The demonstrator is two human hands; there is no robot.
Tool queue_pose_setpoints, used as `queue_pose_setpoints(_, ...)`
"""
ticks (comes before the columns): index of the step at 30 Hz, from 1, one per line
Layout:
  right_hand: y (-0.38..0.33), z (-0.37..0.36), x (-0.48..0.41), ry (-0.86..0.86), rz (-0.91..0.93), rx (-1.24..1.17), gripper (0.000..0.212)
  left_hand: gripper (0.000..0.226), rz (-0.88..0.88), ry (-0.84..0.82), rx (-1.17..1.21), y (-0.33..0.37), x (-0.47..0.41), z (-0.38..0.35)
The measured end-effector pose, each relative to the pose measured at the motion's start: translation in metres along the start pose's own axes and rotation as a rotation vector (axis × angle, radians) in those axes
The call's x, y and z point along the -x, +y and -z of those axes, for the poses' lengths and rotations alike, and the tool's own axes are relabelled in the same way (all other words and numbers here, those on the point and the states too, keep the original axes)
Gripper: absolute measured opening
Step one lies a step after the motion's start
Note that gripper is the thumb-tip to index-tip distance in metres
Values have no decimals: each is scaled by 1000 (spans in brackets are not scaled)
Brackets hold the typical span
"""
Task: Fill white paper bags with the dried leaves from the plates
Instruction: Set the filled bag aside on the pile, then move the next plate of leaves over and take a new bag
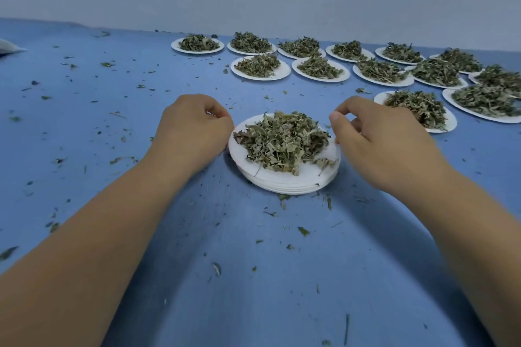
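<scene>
Flanking a stack of white plates [284,184] near the middle of the blue bench [253,276], the two hands were well apart, one on each side of it. The left hand [191,124] was at the stack's 9 o'clock, with its fingers curled in and its knuckles against the rim of the top plate. Whether those fingers actually pinched the rim could not be told, since the back of the hand hid them. The right hand [377,138] was at 3 o'clock, just beside the rim. Its thumb [335,118] was lifted clear of the plate and its forefinger arched above it. The lower fingers were tucked out of sight, so whether that hand gripped anything could not be told either.

A loose heap of dried leaves [282,141], grey-green and crumpled, lay on the top plate and covered most of it. A few bits spilled toward the rim at 4 o'clock.

From 12 o'clock round to 2 o'clock of the stack, other loaded plates [260,76] were set out in rough rows near the far edge of the bench. Each was a single white plate with its own mound of leaves, and several touched or overlapped at the rims. Small leaf crumbs [303,231] were scattered over the whole bench. At about 10 o'clock, cut off by the frame edge, lay a pale white object [8,46] too partial to identify. A plain light wall [253,0] ran behind the bench.
</scene>
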State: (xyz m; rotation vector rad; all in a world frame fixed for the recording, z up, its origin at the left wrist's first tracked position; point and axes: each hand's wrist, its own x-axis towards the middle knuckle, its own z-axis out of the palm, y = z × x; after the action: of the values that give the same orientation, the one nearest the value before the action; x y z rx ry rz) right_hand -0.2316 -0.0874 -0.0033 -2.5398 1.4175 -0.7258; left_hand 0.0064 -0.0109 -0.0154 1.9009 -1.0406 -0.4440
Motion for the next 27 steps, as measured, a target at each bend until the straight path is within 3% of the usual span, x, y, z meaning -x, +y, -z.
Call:
queue_pose_setpoints(5,4,-2,-1,83,15,73,33,26,-47,47,-50,-3,-1,1)
queue_pose_setpoints(11,15,3,-7,92,-33,75,34,31,-425,152,-184,38,16,-26)
queue_pose_setpoints(18,57,25,9,153,-185,162,25,27,-679,-142,-246,113,42,-118)
queue_pose_setpoints(24,133,56,54,140,-581,296,22,23,-747,-410,-198,157,69,-206)
queue_pose_setpoints(27,169,62,74,35,-769,444,31,24,-776,-471,-170,167,82,-240)
